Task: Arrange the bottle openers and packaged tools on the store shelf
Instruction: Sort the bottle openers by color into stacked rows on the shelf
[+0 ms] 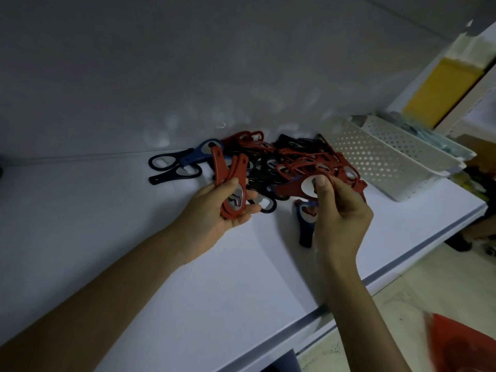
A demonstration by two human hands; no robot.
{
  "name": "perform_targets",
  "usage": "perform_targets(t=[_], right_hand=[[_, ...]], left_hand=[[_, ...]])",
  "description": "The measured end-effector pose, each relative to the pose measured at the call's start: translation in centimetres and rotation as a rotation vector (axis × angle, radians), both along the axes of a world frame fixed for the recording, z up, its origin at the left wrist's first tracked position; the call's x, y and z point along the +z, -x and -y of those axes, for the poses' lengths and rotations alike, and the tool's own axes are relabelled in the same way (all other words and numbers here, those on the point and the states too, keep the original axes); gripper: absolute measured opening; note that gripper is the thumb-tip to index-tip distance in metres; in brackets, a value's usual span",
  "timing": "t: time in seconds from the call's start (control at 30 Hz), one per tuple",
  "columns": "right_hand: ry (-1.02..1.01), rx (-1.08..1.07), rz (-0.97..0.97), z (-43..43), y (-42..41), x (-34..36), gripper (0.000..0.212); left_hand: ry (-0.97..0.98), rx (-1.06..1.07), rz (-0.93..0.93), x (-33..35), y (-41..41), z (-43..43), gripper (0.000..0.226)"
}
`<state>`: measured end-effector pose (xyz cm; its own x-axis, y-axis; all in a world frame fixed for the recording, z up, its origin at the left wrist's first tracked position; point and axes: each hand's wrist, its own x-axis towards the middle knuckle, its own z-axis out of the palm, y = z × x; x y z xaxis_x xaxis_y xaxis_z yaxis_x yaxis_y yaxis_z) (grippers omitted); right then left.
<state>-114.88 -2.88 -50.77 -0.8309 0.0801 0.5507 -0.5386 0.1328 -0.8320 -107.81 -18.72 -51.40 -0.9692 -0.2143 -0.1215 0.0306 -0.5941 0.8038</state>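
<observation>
A heap of red, black and blue bottle openers [295, 159] lies on the white shelf [134, 237] near its back wall. My left hand [222, 210] grips a small stack of red openers [233, 183], handles pointing up and away. My right hand [341, 208] pinches the metal head of another red opener [292, 187] between thumb and fingers, just above the heap's front edge. A dark blue opener [306, 224] lies on the shelf under my right hand. Two black and blue openers [174, 165] lie apart at the heap's left.
A white perforated basket [381, 162] stands right of the heap, with a second basket of pale packaged items [426, 138] behind it. A yellow panel [440, 89] rises at the far right. The shelf's front edge [375, 277] runs diagonally; tiled floor and something red [461, 342] lie below.
</observation>
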Motion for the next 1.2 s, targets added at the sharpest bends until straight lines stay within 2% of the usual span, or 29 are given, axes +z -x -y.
perform_targets(t=[0.03,0.1,0.13,0.2,0.23,0.27,0.3,0.37,0.4,0.43,0.47,0.5,0.57,0.63,0.7,0.8,0.87,0.93,1.0,1.07,1.13,1.2], right_hand=[[0.040,0.007,0.006,0.4,-0.3,0.0,0.015],[-0.022,0.085,-0.069,1.4,-1.4,-0.3,0.019],[-0.121,0.200,-0.113,1.8,-1.8,-0.7,0.022],[-0.455,0.457,-0.191,2.5,-2.5,-1.4,0.033],[-0.598,0.542,-0.205,2.8,-2.6,-1.5,0.037],[-0.646,0.599,-0.171,2.9,-2.7,-1.3,0.035],[-0.566,0.634,-0.078,3.0,-2.6,-0.7,0.030],[-0.288,0.550,0.112,3.3,-1.8,0.7,0.028],[-0.247,0.426,0.119,3.4,-0.6,1.1,0.027],[-0.313,0.274,0.070,3.5,1.1,1.3,0.023],[-0.474,0.129,0.018,3.7,2.9,1.5,0.020],[-0.677,0.021,-0.008,3.8,4.8,1.4,0.025],[-0.997,-0.059,0.097,4.0,7.6,0.6,0.044],[-1.084,-0.101,0.167,4.0,8.7,-0.5,0.038],[-1.094,-0.155,0.065,4.0,8.4,-1.2,0.029],[-1.011,-0.157,-0.134,4.1,7.5,-1.5,0.022],[-0.812,-0.141,-0.303,4.2,7.3,-1.5,0.022],[-0.532,-0.103,-0.328,4.6,6.9,-1.3,0.025],[-0.211,0.023,-0.164,5.0,6.3,-0.6,0.025],[0.055,0.211,0.097,5.1,5.9,0.0,0.023],[0.159,0.405,0.283,4.7,5.9,0.3,0.025],[0.149,0.594,0.335,4.6,5.7,0.2,0.027]], left_hand=[[0.027,-0.024,-0.004,0.0,0.0,0.0,0.024],[0.076,-0.081,-0.012,-0.2,0.0,0.1,0.031],[0.073,-0.110,-0.017,-0.2,0.0,0.1,0.038],[0.009,-0.140,-0.031,-0.1,0.0,0.4,0.045],[-0.024,-0.137,-0.037,-0.1,0.0,0.6,0.040],[-0.041,-0.120,-0.036,-0.1,0.0,0.8,0.032],[-0.047,-0.099,-0.028,-0.2,0.0,0.9,0.025],[-0.049,-0.067,-0.013,-0.3,0.1,0.9,0.022],[-0.067,-0.047,-0.005,-0.3,0.2,0.9,0.023],[-0.099,-0.023,0.005,-0.3,0.2,0.8,0.025],[-0.137,-0.001,0.015,-0.2,0.2,0.9,0.026],[-0.173,0.020,0.025,-0.2,0.3,0.9,0.028],[-0.219,0.047,0.032,-0.2,0.4,1.2,0.029],[-0.243,0.062,0.039,0.0,0.3,1.2,0.024],[-0.284,0.069,0.049,0.0,0.2,1.2,0.021],[-0.313,0.063,0.051,-0.2,0.1,1.4,0.021],[-0.291,0.061,0.034,-0.3,0.1,1.5,0.022],[-0.277,0.061,0.013,-0.3,0.2,1.4,0.025],[-0.277,0.061,-0.004,-0.3,0.3,1.4,0.027],[-0.273,0.070,-0.017,-0.3,0.3,1.3,0.029],[-0.268,0.071,-0.038,-0.3,0.2,1.3,0.032],[-0.256,0.059,-0.062,-0.3,0.2,1.2,0.035]])
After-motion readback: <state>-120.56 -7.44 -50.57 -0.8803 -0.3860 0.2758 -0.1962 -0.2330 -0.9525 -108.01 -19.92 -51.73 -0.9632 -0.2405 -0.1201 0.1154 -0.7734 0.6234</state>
